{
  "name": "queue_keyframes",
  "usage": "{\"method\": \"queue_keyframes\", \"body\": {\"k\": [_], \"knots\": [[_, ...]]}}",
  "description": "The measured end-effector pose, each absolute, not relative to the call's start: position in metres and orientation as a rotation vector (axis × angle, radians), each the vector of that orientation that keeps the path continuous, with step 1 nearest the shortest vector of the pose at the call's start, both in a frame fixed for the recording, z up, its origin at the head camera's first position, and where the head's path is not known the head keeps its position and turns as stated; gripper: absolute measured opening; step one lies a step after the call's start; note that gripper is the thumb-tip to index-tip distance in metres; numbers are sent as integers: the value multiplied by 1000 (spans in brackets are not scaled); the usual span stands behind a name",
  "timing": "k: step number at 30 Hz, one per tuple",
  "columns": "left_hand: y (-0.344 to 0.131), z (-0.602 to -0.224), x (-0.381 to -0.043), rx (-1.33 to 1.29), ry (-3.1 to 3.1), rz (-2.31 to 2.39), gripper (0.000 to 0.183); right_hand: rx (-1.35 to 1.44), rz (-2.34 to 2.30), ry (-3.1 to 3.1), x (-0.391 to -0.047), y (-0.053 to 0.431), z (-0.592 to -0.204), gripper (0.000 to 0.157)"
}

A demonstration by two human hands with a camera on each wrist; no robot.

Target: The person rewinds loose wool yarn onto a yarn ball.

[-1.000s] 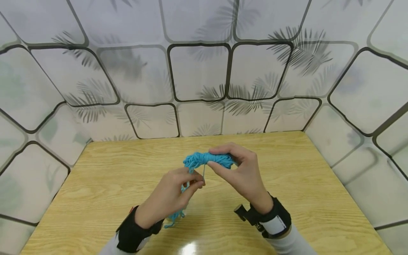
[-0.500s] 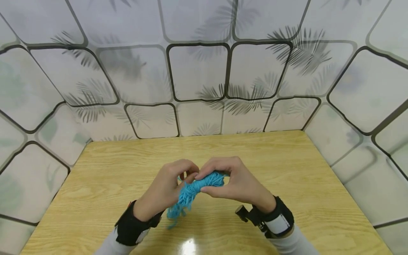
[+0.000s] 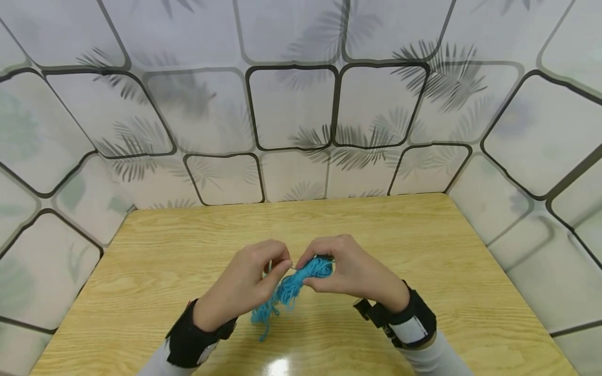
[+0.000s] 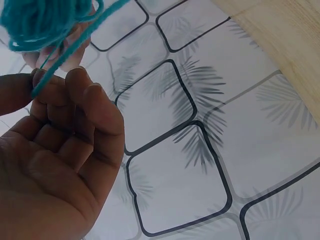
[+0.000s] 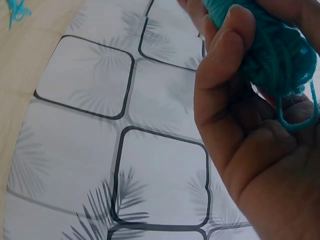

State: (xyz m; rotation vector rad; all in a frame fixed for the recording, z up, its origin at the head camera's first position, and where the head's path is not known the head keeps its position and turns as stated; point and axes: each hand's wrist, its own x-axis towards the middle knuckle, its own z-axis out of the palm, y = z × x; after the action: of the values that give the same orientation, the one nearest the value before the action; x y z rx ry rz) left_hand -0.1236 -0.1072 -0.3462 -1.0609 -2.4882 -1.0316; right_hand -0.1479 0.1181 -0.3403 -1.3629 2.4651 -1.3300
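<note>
A bundle of blue yarn [image 3: 319, 267], wound round its middle with loops at the ends, is gripped by my right hand [image 3: 355, 271] between thumb and fingers. To its left, thumb and fingertips of my left hand [image 3: 244, 282] pinch a strand of yarn [image 4: 65, 57]; in the head view a short thin length spans the gap between the hands. Loose yarn [image 3: 264, 313] hangs below the left hand, partly hidden behind it. From the right wrist, the bundle [image 5: 277, 55] appears inside curled fingers, with a small loop [image 5: 295, 125] sticking out at its lower end.
Both hands are above a light wooden table [image 3: 400, 230]. Cloth or paper panels [image 3: 296, 109] with black outlines and leaf prints enclose its back and sides. A small blue yarn piece [image 5: 19, 12] shows on the table in the right wrist view.
The bundle came down toward me and tilted, its left end now lower. My left hand rose from below it, met the right hand, then drew slightly left with the strand.
</note>
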Motion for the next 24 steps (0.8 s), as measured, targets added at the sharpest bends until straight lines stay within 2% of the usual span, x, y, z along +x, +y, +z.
{"method": "queue_keyframes", "body": {"k": [12, 24], "knots": [[-105, -347, -119, -1087, -2493, -1059, 20, -1200, -1294, 2865, -154, 112, -349, 21], [-100, -348, -115, -1146, -2532, -1069, 16, -1172, -1703, 3008, -157, 111, -347, 23]]}}
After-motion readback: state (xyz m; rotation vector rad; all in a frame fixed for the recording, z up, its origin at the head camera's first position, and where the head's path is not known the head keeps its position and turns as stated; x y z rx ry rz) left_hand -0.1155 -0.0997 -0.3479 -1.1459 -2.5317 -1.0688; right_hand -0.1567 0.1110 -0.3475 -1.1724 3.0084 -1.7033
